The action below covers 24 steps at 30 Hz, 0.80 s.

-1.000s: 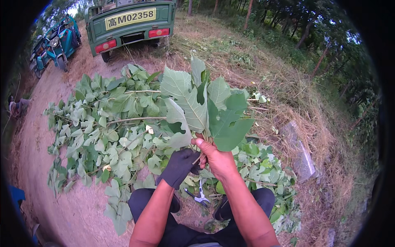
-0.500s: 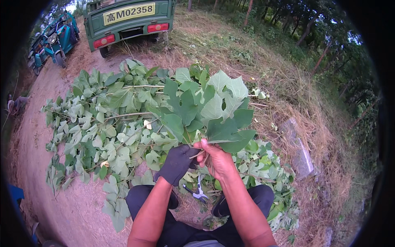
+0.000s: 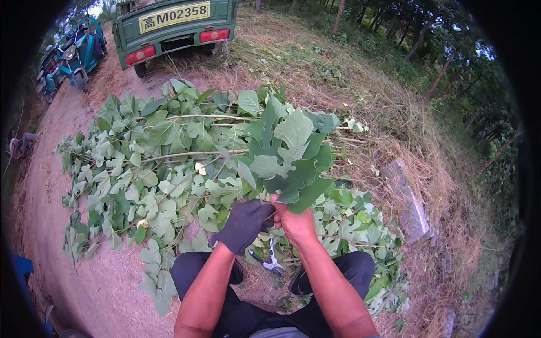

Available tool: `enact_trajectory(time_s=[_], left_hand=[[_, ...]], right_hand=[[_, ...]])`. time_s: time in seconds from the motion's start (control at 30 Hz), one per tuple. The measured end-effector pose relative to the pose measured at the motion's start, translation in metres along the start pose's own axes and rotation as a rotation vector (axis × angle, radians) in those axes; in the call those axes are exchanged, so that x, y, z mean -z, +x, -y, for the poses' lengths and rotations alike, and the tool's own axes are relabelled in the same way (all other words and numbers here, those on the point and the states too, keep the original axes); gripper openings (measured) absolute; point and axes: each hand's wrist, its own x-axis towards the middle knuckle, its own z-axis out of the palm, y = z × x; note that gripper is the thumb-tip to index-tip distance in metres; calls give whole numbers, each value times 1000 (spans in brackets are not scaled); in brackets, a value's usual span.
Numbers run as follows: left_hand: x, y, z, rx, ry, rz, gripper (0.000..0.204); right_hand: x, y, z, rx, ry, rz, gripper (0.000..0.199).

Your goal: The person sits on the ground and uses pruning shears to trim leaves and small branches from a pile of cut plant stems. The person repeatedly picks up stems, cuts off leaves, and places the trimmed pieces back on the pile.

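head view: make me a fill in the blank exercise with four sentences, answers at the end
1. Of the two hands, only the left hand wears a dark ____.
2. The right hand grips a bunch of large green ____.
3. The small hand tool lies on the ground, not in either ____.
4. The two rear lights of the green truck are coloured ____.

Missing words: glove; leaves; hand; red.

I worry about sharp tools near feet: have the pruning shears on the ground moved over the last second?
No. Judged against the stone block, the pruning shears lie where they did; the whole view shifted slightly.
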Motion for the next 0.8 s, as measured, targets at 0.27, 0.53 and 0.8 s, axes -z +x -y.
enact_trajectory(time_s=[0.27, 0.53, 0.8], left_hand=[[-10, -2, -5, 41, -23, -54, 27], [-16, -4, 2, -33, 182, -78, 29], [-15, -4, 6, -38, 250, -76, 29]], right_hand=[[6, 3, -7, 17, -108, -2, 18], [16, 21, -38, 288, -319, -24, 11], [14, 26, -35, 541, -428, -80, 8]])
